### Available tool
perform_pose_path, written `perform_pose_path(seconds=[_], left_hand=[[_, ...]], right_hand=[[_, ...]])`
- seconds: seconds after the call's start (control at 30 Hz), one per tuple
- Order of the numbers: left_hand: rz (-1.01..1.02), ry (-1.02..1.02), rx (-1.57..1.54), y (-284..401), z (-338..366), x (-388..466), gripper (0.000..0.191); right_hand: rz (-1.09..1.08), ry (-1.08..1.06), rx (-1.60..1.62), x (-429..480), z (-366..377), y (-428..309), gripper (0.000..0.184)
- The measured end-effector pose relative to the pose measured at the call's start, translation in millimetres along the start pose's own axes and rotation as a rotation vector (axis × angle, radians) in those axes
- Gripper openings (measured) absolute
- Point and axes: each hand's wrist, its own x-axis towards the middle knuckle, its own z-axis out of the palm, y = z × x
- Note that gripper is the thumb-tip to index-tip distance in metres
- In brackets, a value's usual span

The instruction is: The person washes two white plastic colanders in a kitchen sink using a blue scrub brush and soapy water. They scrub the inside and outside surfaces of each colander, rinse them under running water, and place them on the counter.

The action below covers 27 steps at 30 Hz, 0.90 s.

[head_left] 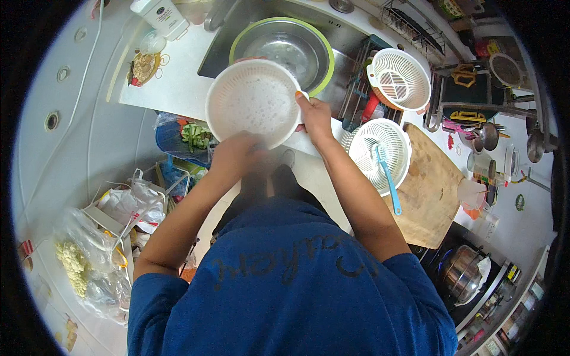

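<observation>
A white plastic basin with ribbed inner walls is held up over the counter edge and the near side of the sink. Bubbles or droplets dot its pale bottom. My right hand grips its right rim, thumb on top. My left hand is motion-blurred at the near rim; its fingers cannot be made out, nor whether it grips anything. Just beyond, a steel bowl with a lime-green rim sits in the steel sink, with water in it. The basin covers part of that bowl.
On the right are a white colander, another colander with a blue-handled tool, and a wooden cutting board. A pot stands on the stove. Below the counter at left is a blue bin with vegetable scraps.
</observation>
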Motion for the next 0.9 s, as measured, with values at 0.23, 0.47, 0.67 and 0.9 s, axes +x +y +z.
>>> perform_pose_path(seconds=[0.23,0.47,0.67,0.9], left_hand=[[0.054,0.09,-0.152,-0.5,45.6,35.0,0.026],[0.002,0.122,-0.128,23.5,51.7,41.0,0.029],[0.288,0.073,0.049,-32.0,-6.4,-7.8,0.024],[0.206,0.194,0.178,-7.2,46.9,24.4,0.021]], right_hand=[[0.021,-0.015,-0.059,-10.2,2.2,-3.6,0.038],[0.012,0.015,-0.044,-2.9,-4.8,5.6,0.037],[0.027,0.002,-0.067,-12.2,-4.6,3.1,0.037],[-0.024,0.014,-0.079,-5.2,-0.8,12.4,0.039]])
